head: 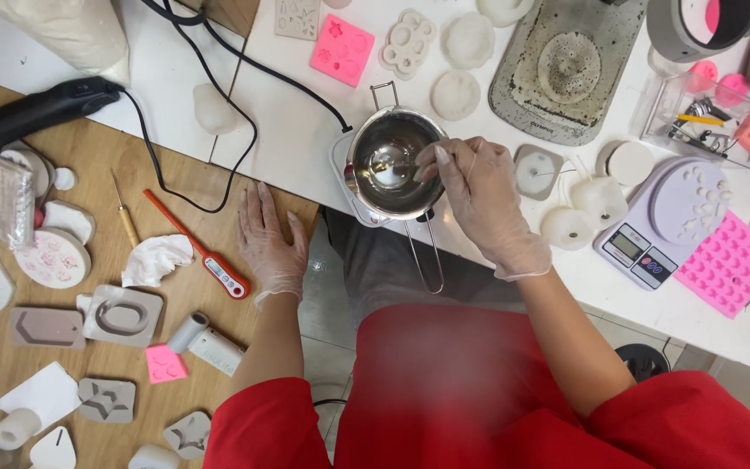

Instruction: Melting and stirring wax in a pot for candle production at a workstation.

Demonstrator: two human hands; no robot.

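My right hand (pixel 479 198), in a clear glove, pinches a thin metal stirrer whose tip dips into the steel melting pot (pixel 366 165). The pot sits on a small white heater at the white table's edge, with pale liquid at its bottom and a wire handle pointing toward me. My left hand (pixel 269 245), also gloved, lies flat with fingers spread on the wooden table's corner, holding nothing. A red probe thermometer (pixel 210 264) lies just left of it.
Black cable (pixel 245 130) loops behind the pot. Pink silicone moulds (pixel 343 49) (pixel 726 262), white wax pieces, a digital scale (pixel 653 234) and a grey tray (pixel 566 65) crowd the white table. Grey moulds (pixel 123 314), crumpled tissue (pixel 156 258) and a black tool (pixel 36 111) cover the wooden table.
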